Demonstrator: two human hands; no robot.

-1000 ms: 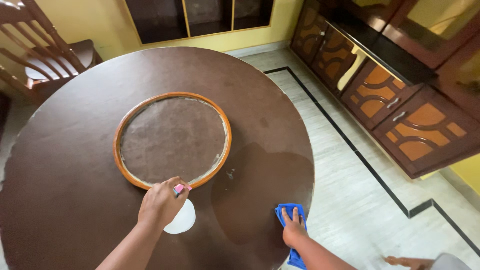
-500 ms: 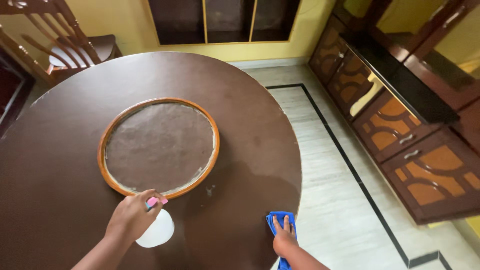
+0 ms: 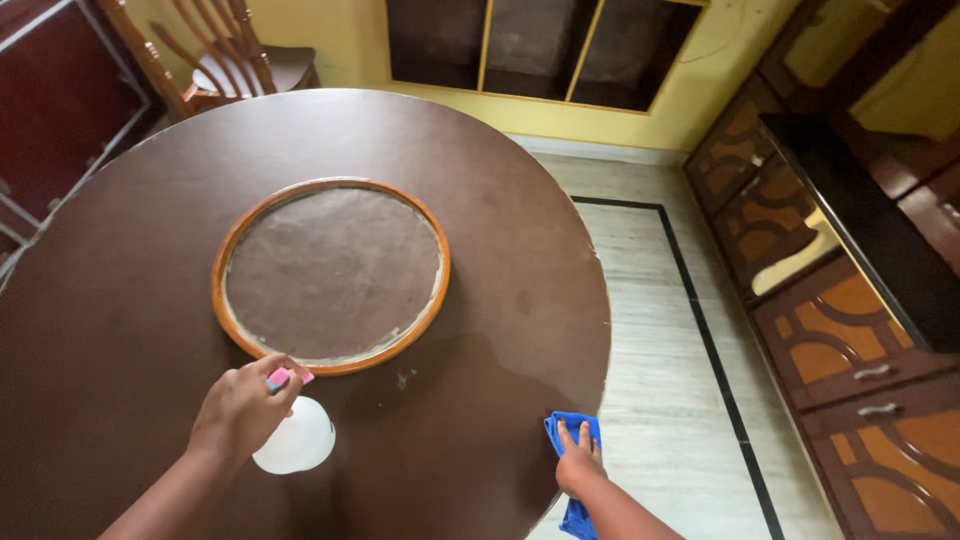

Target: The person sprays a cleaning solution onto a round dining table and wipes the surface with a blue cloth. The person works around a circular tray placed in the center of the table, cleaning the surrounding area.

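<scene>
My left hand (image 3: pixel 238 408) grips a white spray bottle (image 3: pixel 294 437) with a pink nozzle, held above the near part of a big round dark brown table (image 3: pixel 520 250). The nozzle points toward the raised round centre disc with an orange wooden rim (image 3: pixel 436 290). My right hand (image 3: pixel 578 462) presses flat on a blue cloth (image 3: pixel 573 429) at the table's near right edge; part of the cloth hangs over the edge. A darker damp patch spreads on the tabletop between the two hands.
A wooden chair (image 3: pixel 225 55) stands at the far side of the table. Brown cabinets with orange panels (image 3: pixel 850 340) line the right wall. Pale tiled floor with a black border stripe (image 3: pixel 700 320) lies to the right. A dark shelf unit (image 3: pixel 540 45) sits against the yellow wall.
The view has swung left and tilted. My left hand with the bottle has drifted left along the near table. My right hand stays on the cloth at the table edge.
</scene>
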